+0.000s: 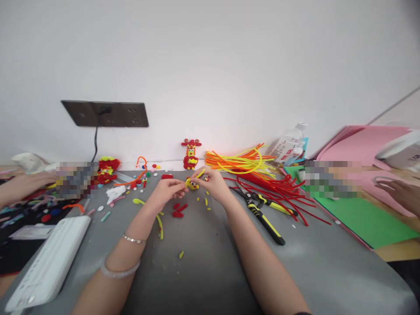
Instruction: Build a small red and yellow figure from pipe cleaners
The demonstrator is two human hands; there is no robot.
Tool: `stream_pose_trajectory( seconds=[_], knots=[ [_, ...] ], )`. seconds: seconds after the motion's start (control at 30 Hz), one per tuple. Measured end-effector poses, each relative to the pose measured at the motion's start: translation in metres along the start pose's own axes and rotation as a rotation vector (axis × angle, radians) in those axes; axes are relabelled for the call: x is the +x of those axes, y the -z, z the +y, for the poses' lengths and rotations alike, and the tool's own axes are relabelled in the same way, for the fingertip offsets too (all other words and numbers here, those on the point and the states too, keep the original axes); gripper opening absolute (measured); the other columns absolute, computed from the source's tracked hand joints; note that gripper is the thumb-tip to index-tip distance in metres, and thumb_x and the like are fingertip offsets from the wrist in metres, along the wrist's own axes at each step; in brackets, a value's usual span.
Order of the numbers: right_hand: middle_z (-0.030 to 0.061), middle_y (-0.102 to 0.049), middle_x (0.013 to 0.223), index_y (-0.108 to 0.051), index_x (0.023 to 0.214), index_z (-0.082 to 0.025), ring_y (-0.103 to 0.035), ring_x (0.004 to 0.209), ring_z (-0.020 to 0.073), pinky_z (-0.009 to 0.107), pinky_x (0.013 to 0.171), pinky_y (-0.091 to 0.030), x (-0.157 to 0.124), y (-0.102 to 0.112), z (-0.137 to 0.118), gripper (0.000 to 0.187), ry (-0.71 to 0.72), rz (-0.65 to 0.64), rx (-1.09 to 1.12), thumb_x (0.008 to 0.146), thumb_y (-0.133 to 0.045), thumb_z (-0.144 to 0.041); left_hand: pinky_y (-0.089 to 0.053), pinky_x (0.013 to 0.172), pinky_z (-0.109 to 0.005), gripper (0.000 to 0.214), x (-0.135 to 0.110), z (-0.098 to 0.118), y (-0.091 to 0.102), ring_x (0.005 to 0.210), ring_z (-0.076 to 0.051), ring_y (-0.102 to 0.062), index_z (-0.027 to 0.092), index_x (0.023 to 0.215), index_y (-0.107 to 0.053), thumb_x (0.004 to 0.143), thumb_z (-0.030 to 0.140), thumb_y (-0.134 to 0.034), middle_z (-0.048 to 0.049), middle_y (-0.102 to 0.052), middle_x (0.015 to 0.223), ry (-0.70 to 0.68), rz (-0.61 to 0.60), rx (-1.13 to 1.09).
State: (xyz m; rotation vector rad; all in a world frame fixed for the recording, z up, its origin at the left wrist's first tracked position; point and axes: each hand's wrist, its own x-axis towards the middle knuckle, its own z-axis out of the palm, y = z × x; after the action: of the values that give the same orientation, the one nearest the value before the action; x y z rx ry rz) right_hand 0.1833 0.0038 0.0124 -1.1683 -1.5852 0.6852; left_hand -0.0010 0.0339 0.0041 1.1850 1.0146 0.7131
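My left hand (166, 190) and my right hand (211, 182) meet over the grey mat (203, 262), both pinched on a small yellow pipe-cleaner figure (192, 184) with dark eyes. A yellow pipe-cleaner end (200, 173) sticks up from it by my right fingers. Below the hands lie red pipe-cleaner bits (179, 210), short yellow snippets (206, 201) and a bent yellow pipe cleaner (159, 218).
Black-and-yellow pliers (262, 213) lie right of my right arm beside red pipe cleaners (282, 186) and an orange-yellow bundle (239, 162). A finished red-yellow figure (190, 154) stands by the wall. A white power strip (49, 262) lies left. Other people's hands (402, 194) show at both edges.
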Motion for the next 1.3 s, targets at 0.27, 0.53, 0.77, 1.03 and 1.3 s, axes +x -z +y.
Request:
stream_pose_trajectory(
  seconds=[0.27, 0.53, 0.77, 1.03, 1.3],
  knots=[
    [0.0050, -0.071, 0.078, -0.071, 0.073, -0.017, -0.061, 0.073, 0.0169, 0.030, 0.069, -0.046, 0.001, 0.004, 0.002, 0.025, -0.039, 0.005, 0.090, 0.076, -0.073, -0.042, -0.050, 0.066, -0.025, 0.029, 0.002, 0.000, 0.001, 0.061, -0.010, -0.060, 0.012, 0.079, -0.073, 0.062, 0.033, -0.085, -0.0057, -0.074, 0.075, -0.041, -0.057, -0.217],
    [0.0047, -0.071, 0.076, -0.073, 0.076, -0.015, -0.062, 0.070, 0.0160, 0.028, 0.069, -0.047, 0.000, 0.009, 0.003, 0.031, -0.147, -0.108, 0.214, 0.072, -0.076, -0.045, -0.050, 0.065, -0.024, 0.029, -0.003, 0.003, -0.004, 0.059, -0.009, -0.061, 0.014, 0.080, -0.071, 0.063, 0.033, -0.085, -0.0027, -0.073, 0.071, -0.089, -0.130, -0.221],
    [0.0037, -0.072, 0.078, -0.074, 0.079, -0.015, -0.062, 0.071, 0.0144, 0.027, 0.071, -0.047, -0.002, 0.012, 0.008, 0.027, -0.244, -0.141, 0.329, 0.069, -0.077, -0.040, -0.052, 0.066, -0.026, 0.030, -0.005, 0.005, -0.003, 0.062, -0.013, -0.063, 0.016, 0.082, -0.070, 0.066, 0.039, -0.081, -0.0047, -0.073, 0.070, -0.171, -0.168, -0.024],
    [0.0038, -0.072, 0.074, -0.065, 0.074, -0.016, -0.067, 0.069, 0.0154, 0.027, 0.066, -0.049, -0.003, 0.008, 0.014, 0.018, -0.346, -0.117, 0.217, 0.065, -0.077, -0.025, -0.050, 0.060, -0.025, 0.016, -0.008, 0.003, -0.002, 0.062, -0.015, -0.065, 0.017, 0.076, -0.071, 0.074, 0.032, -0.072, -0.0064, -0.075, 0.071, -0.196, -0.278, 0.344],
    [0.0039, -0.073, 0.077, -0.064, 0.071, -0.017, -0.065, 0.071, 0.0164, 0.027, 0.066, -0.048, -0.002, -0.004, 0.011, 0.011, -0.210, -0.044, -0.003, 0.070, -0.074, -0.023, -0.051, 0.058, -0.025, 0.011, -0.003, -0.003, -0.005, 0.055, -0.014, -0.063, 0.015, 0.067, -0.072, 0.067, 0.026, -0.075, -0.0075, -0.074, 0.065, -0.071, -0.172, 0.284]
  ],
)
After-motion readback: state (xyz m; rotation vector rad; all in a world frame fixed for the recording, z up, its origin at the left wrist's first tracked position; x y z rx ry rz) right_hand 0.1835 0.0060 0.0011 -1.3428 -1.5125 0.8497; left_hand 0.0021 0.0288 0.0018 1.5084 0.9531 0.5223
